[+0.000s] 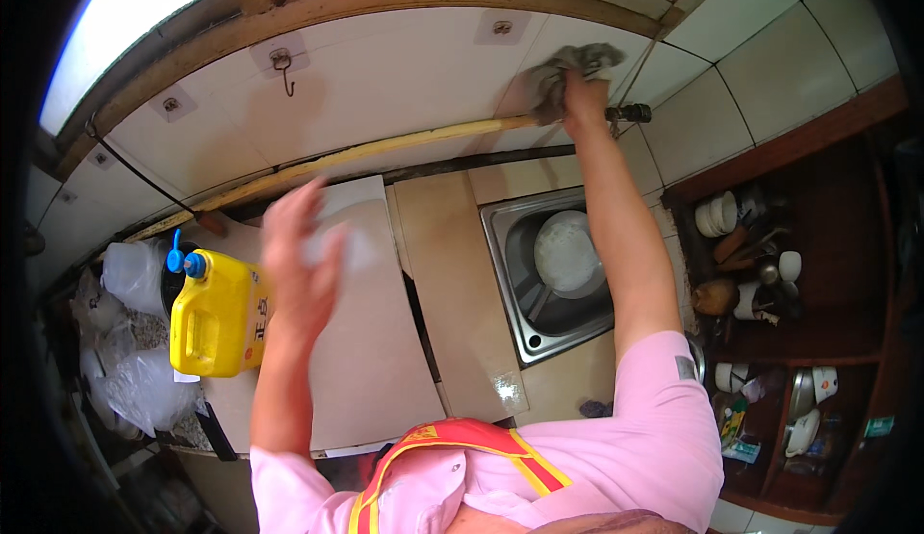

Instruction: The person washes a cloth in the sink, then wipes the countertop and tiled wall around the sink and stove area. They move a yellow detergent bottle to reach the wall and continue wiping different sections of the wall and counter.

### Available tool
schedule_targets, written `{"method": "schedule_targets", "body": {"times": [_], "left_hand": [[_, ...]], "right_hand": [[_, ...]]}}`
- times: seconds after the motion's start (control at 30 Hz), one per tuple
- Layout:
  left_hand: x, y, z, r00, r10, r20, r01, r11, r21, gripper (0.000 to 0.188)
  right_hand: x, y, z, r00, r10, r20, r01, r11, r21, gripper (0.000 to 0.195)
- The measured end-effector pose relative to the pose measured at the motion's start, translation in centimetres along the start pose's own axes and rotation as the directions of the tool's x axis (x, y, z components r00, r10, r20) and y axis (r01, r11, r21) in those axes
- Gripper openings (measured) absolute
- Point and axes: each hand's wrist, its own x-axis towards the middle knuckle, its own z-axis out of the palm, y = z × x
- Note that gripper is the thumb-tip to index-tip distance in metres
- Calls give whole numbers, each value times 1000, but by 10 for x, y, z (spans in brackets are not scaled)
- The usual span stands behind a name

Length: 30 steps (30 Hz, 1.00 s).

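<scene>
A grey cloth (548, 83) is bunched in my right hand (586, 101), pressed to or just off the white wall tiles (419, 65) at the upper right. Beside that hand a dark tap-like fitting (635, 113) juts out at the wall's corner. My left hand (303, 252) is blurred, fingers apart and holding nothing, above the pale counter board (368, 361). Left of it stands a yellow plastic jug (209, 332) with a blue cap, partly hidden by my forearm. Below my right arm, a metal sink (516, 289) holds a round pan or ladle-like vessel (567, 252) with a handle.
Along the wall's foot runs a yellow pipe or strip (404, 146). Hooks (281, 61) are fixed to the tiles. Plastic bags (148, 390) crowd the far left counter. At right, a wooden shelf unit (830, 353) holds bowls (716, 214) and utensils. A dark scrubber (595, 409) lies near my body.
</scene>
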Motion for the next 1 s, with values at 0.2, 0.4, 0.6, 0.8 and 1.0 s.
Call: {"method": "schedule_targets", "body": {"times": [0.2, 0.4, 0.6, 0.8, 1.0], "left_hand": [[140, 78, 162, 906, 361, 219, -304, 917, -257, 94], [210, 170, 237, 839, 495, 226, -328, 791, -516, 90], [163, 138, 240, 817, 540, 204, -435, 808, -397, 74], [254, 168, 212, 603, 796, 59, -798, 600, 56, 65], [367, 248, 231, 369, 922, 121, -891, 314, 328, 62]], "right_hand": [[-81, -134, -21, 809, 322, 491, -491, 830, 264, 50], [-4, -154, -119, 944, 225, 239, -313, 839, 446, 47], [177, -234, -121, 862, -500, -81, 495, 866, -75, 55], [159, -153, -95, 296, -953, 66, 722, 178, -668, 50], [172, -151, -94, 273, -945, 181, 828, 135, -544, 53]]}}
